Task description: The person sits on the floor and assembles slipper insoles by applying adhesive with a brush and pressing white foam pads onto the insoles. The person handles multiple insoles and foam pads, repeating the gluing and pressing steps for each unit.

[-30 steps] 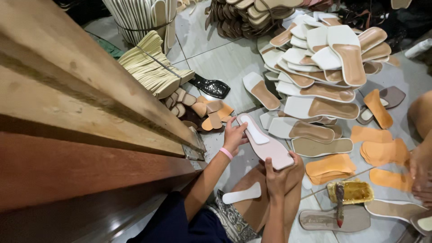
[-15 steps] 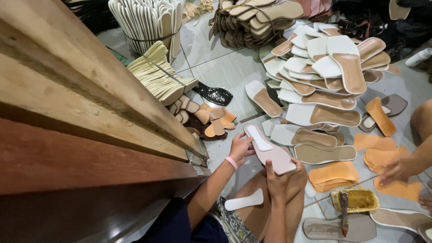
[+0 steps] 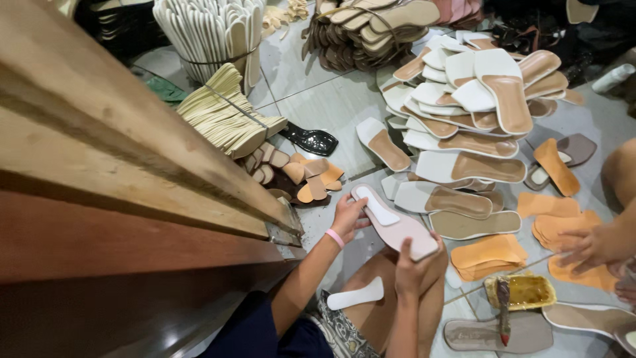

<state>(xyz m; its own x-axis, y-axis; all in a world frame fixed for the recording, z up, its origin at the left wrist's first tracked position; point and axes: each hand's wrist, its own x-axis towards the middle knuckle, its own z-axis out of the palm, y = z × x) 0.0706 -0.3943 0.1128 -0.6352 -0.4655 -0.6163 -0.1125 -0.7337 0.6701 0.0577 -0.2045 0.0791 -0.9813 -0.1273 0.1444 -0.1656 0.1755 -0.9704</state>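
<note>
Above the lap, between the knees and the wooden bench edge [image 3: 165, 172], a pale pink sandal sole [image 3: 397, 225] is held flat at both ends, underside up, with a white insert piece [image 3: 377, 207] seen lying on its narrower half. The left hand [image 3: 348, 215] is closed on the heel end, thumb laid on top and fingers [image 3: 363, 222] curled beneath; the right hand [image 3: 416, 265] is wrapped round the toe end, its fingers closed over the rim. The sole is judged light and thin, moderately stiff along its length yet likely to flex if pressed mid-span — so the two-end grip is well suited, and the edges rather than the faces are the better purchase where glue may be wet. A second white insert [image 3: 356, 295] rests on the thigh just below. On the tiled floor [image 3: 331, 99] to the right a glue tin [image 3: 527, 292] with a brush [image 3: 503, 311] is set, orange liners [image 3: 487, 255] stacked beside it, finished soles [image 3: 464, 119] heaped beyond. Another person's hand [image 3: 589, 245] is pressed on more orange pieces at the far right — whether it grips one cannot be told.
</note>
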